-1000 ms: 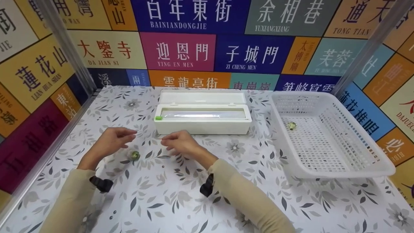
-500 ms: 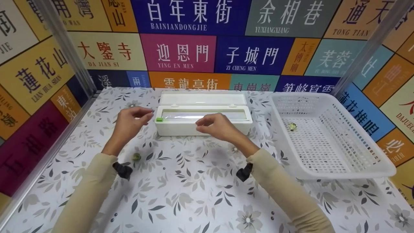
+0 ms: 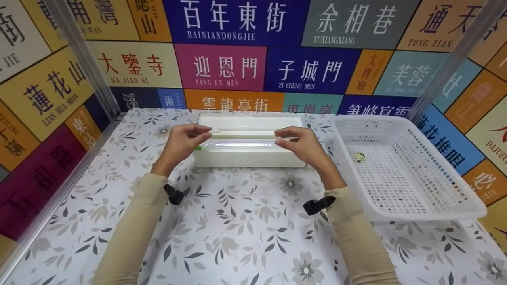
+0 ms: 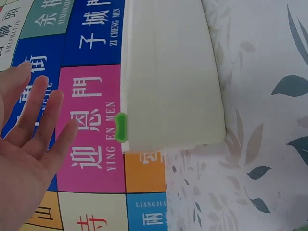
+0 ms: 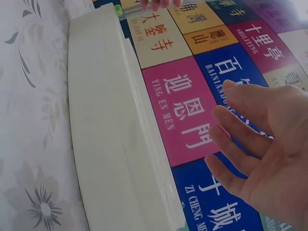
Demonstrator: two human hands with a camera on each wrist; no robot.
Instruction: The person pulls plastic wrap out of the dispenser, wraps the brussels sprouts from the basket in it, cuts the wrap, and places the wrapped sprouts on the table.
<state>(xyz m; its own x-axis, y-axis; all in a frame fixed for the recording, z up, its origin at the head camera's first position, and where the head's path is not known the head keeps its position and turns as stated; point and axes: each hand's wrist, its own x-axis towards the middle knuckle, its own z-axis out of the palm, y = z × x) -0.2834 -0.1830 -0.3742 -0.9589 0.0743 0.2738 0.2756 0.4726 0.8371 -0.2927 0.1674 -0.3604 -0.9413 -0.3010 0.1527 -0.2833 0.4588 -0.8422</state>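
Observation:
A white cling film box (image 3: pixel 249 159) stands at the back of the table with its lid (image 3: pixel 251 122) raised behind it. Inside lies a clear, shiny roll of film (image 3: pixel 245 143). A green slider (image 4: pixel 121 127) sits at the box's left end. My left hand (image 3: pixel 186 141) hovers over that end, its fingers loosely bent with nothing between them. Over the other end is my right hand (image 3: pixel 304 147), which holds nothing either; its relaxed, spread fingers (image 5: pixel 236 149) show in the right wrist view. Both hands hide parts of the box's rim in the head view.
A white perforated plastic basket (image 3: pixel 420 215) stands on the right of the table, with a small pale green piece (image 3: pixel 359 157) inside. A flower-patterned cloth (image 3: pixel 245 237) covers the table. Behind it rises a wall of coloured signs (image 3: pixel 222 67).
Both hands have moved forward and right, from in front of the box to above its two ends. The small green piece on the cloth is now hidden behind my left arm.

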